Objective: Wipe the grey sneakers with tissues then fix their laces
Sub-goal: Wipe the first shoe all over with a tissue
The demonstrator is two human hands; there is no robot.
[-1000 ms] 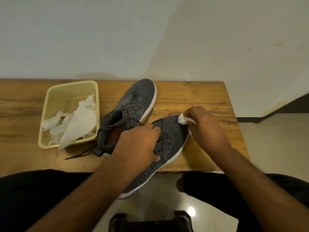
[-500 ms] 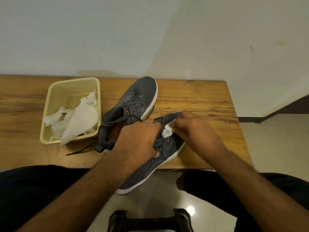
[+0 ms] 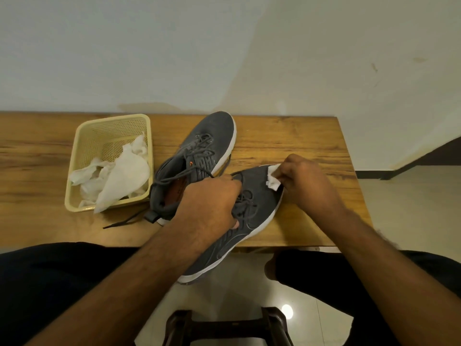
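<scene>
Two grey sneakers with white soles lie on the wooden table (image 3: 299, 141). The near sneaker (image 3: 259, 196) hangs over the table's front edge, and my left hand (image 3: 212, 203) grips it around the laced middle. With its fingers, my right hand (image 3: 304, 181) pinches a small white tissue (image 3: 274, 178) against that shoe's toe. The other sneaker (image 3: 199, 151) rests behind it, toe toward the wall, with loose laces trailing to the left.
A cream plastic basket (image 3: 82, 151) on the table's left side holds crumpled white tissues (image 3: 119, 176). A dark stool (image 3: 224, 325) stands on the tiled floor below me. The wall runs right behind the table.
My right hand with the tissue has swept back from the shoe's lace area out to its toe. My left hand keeps its grip on the sneaker.
</scene>
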